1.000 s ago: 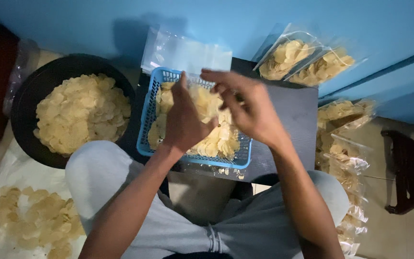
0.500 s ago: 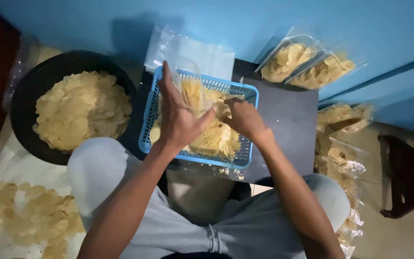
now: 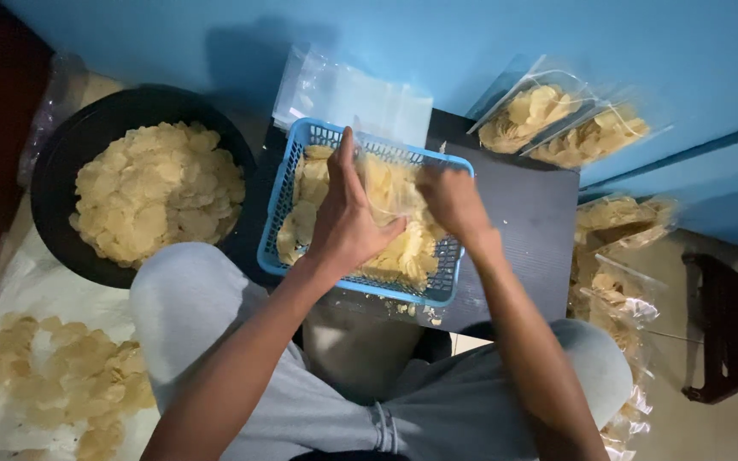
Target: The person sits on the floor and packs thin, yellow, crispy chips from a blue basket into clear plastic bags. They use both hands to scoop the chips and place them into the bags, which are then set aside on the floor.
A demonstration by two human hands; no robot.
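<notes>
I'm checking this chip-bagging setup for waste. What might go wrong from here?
1. The clear bag, held between the left hand and right hand over the blue basket, looks thin; brittle chips may crack if squeezed.
2. Crumbs already lie on the dark table by the basket's near edge, so more could spill there.
3. The filled bags lean by the wall and might slide.
</notes>
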